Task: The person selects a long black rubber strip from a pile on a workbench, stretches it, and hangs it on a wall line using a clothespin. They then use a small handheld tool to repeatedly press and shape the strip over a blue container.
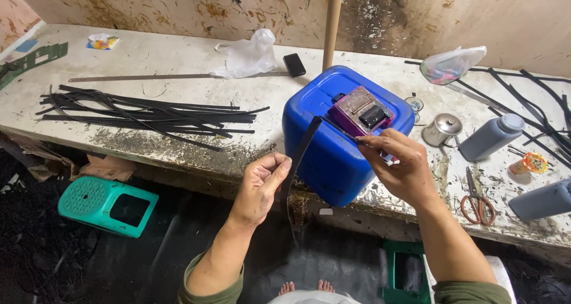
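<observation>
Jerrycan on bench, strips left, scissors right.

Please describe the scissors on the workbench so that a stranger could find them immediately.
Start at the blue plastic canister at the front edge of the pale workbench, then look right, past the right hand. The scissors lie flat near the front edge, shut. Their orange-brown loop handles set them apart from the grey bottles nearby.

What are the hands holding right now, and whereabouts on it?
Both grip one black strip: the left hand pinches its middle, the right hand pinches near the upper end, beside the blue jerrycan.
</observation>
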